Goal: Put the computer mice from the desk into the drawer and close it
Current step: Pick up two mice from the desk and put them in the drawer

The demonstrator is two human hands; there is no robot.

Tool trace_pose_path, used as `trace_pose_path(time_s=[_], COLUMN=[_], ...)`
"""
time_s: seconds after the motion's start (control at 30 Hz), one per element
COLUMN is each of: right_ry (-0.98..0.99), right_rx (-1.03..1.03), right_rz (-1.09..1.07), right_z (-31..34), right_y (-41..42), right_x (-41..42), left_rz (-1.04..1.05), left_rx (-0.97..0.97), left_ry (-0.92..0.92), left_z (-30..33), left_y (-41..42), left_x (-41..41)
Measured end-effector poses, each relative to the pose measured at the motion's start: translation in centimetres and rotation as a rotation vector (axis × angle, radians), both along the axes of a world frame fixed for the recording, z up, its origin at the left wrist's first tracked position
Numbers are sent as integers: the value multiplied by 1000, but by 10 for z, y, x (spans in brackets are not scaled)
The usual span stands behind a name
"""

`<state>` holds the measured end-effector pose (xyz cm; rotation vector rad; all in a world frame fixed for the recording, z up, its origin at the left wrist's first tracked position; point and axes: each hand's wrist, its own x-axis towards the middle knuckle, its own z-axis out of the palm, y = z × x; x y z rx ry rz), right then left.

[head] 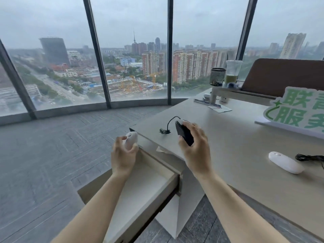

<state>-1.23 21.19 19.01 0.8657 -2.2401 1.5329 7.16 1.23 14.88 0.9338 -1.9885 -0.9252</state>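
Pale wood forms the open drawer (154,179), pulled out below the light matte desk (245,137). Above it, the left hand (122,155) has its grip around a small white rounded mouse (130,140). The right hand (194,148) holds a glossy black wired mouse (184,133) over the desk edge, its cable (168,125) trailing. Another white oval mouse (285,162) lies further right, near a green sign (298,109).

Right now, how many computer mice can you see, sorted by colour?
White: 2, the white mouse in the left hand and the white mouse on the desk
Black: 1, the black mouse in the right hand
Total: 3
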Motion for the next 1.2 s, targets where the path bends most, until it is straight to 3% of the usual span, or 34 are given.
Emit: trace_pose_path(time_s=[0.17, 0.43, 0.87, 1.0, 1.2], right_ry=[-144, -439, -379, -366, -257], right_rx=[56, 390, 1223, 1172, 626], right_rz=[171, 209, 165, 162, 186], right_z=[-56, -156, -225, -220, -136], right_y=[-48, -105, -167, -164, -112], right_x=[42, 40, -16, -15, -11], left_rz=[57, 78, 136, 142, -47], left_rx=[122, 273, 290, 243, 121], left_ry=[-178, -469, -702, -679, -345], left_z=[-54, -132, -197, -192, -128], left_y=[-39, -62, -85, -82, -41], left_x=[51, 55, 5, 3, -21])
